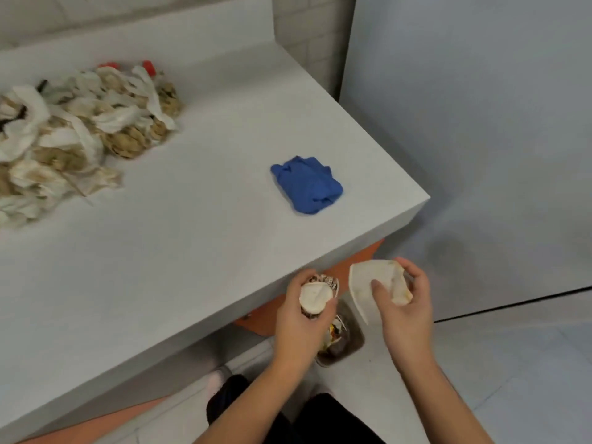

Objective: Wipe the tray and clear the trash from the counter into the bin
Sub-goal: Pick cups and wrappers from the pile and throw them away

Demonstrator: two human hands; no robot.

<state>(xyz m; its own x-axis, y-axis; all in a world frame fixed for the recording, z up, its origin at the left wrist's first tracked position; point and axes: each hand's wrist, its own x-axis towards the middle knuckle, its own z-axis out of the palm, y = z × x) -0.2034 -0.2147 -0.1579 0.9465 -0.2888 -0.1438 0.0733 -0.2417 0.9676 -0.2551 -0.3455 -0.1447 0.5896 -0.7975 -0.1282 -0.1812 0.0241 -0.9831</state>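
Trash wad: your left hand grips it, fingers curled round it. A round white piece sits on top. There is dark print on the wrapper below, too blurred to read.

White paper scrap: your right hand pinches it, thumb on the near face and the other fingers behind the stained far edge.

Both hands are off the surface, just past its front edge and above the bin. The bin stands on the floor and holds mixed refuse.

Surface: pale grey, plain, with a squared corner at the right. A crumpled blue cloth lies near that corner, well apart from the trash pile. The pile is at the far left: soiled white napkins and brownish wads, with two red caps showing at its far side.

Room: an orange cabinet front is under the surface edge. A white tiled wall runs behind, and a smooth grey panel stands at the right. Your dark trousers are at the bottom edge.
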